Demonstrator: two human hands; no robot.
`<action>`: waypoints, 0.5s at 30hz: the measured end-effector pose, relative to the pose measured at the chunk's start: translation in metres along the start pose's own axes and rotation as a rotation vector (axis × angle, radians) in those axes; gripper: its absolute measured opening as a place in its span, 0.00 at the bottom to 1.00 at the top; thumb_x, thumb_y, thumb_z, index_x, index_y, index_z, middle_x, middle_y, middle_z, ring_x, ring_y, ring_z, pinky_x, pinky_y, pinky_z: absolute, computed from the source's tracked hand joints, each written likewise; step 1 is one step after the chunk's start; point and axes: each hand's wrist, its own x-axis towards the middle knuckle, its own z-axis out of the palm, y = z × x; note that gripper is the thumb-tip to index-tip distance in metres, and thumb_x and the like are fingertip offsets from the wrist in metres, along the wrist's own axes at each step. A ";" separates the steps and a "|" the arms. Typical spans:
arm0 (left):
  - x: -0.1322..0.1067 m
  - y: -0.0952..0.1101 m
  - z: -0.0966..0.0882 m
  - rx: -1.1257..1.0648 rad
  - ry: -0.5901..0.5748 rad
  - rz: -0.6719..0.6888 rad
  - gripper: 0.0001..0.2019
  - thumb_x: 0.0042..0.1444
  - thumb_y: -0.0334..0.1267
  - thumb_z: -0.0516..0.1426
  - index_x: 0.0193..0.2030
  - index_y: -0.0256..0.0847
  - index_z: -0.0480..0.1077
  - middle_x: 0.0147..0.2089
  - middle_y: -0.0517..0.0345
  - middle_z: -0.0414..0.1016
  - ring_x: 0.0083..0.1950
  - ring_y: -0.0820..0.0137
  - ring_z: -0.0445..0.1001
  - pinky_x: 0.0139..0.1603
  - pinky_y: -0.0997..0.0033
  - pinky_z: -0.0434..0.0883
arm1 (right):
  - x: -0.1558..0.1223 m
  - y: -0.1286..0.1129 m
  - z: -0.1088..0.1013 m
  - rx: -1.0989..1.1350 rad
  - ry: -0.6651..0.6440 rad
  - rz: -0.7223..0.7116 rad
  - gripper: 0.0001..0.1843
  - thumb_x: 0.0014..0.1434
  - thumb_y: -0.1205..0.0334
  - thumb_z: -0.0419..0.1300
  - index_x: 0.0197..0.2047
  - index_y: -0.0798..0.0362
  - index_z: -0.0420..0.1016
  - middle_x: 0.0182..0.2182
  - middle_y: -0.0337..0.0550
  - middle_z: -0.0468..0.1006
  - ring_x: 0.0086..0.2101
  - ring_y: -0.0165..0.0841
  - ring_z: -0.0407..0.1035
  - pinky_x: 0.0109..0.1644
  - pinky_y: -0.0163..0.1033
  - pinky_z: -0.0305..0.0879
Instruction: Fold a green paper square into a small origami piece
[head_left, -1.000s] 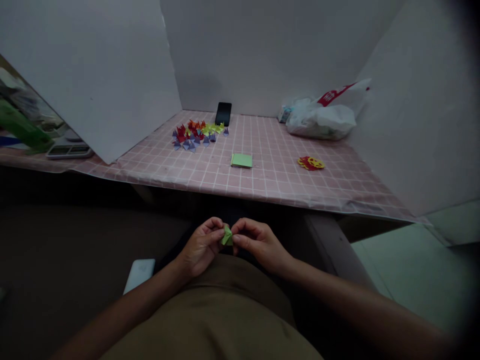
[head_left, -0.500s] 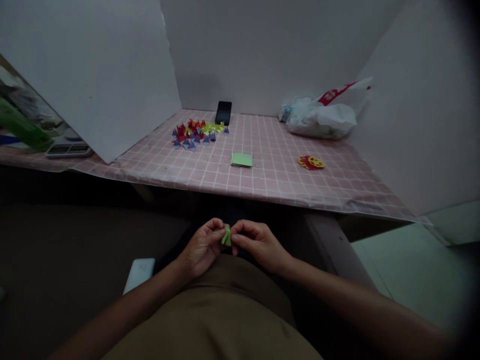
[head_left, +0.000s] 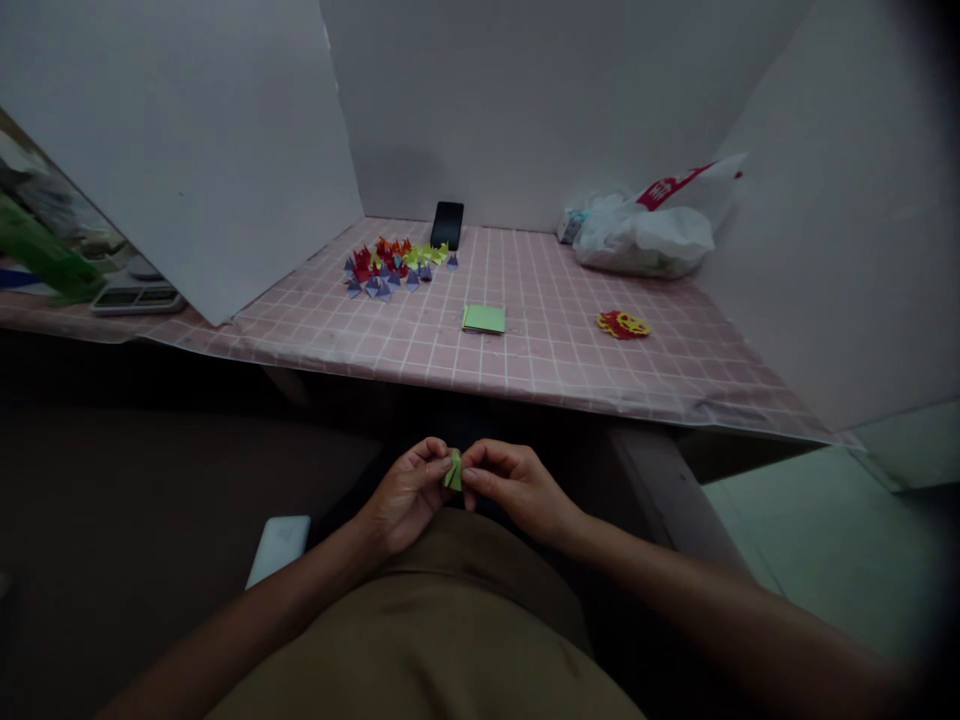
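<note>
A small piece of folded green paper [head_left: 453, 474] is held above my lap, in front of the table's near edge. My left hand [head_left: 409, 495] pinches its left side between thumb and fingers. On the right side, my right hand [head_left: 517, 485] grips it with thumb and forefinger. Fingertips cover parts of the paper. On the table lies a stack of square green paper [head_left: 484, 319]. Behind it to the left is a cluster of small folded paper figures [head_left: 384, 280] in red, orange, yellow and purple.
A pink checked cloth covers the table [head_left: 540, 350], with white panels around it. A black phone [head_left: 448, 226], a white plastic bag [head_left: 645, 240] and red and yellow cut-out shapes [head_left: 622, 325] lie there. A white flat device [head_left: 279, 548] is beside my left forearm.
</note>
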 end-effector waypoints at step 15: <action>0.000 -0.001 0.000 0.024 0.030 0.030 0.12 0.48 0.30 0.67 0.31 0.38 0.66 0.30 0.63 0.70 0.30 0.75 0.71 0.33 0.74 0.70 | 0.000 -0.002 0.001 -0.063 0.040 0.035 0.07 0.55 0.60 0.63 0.30 0.55 0.73 0.24 0.35 0.72 0.23 0.26 0.67 0.30 0.34 0.63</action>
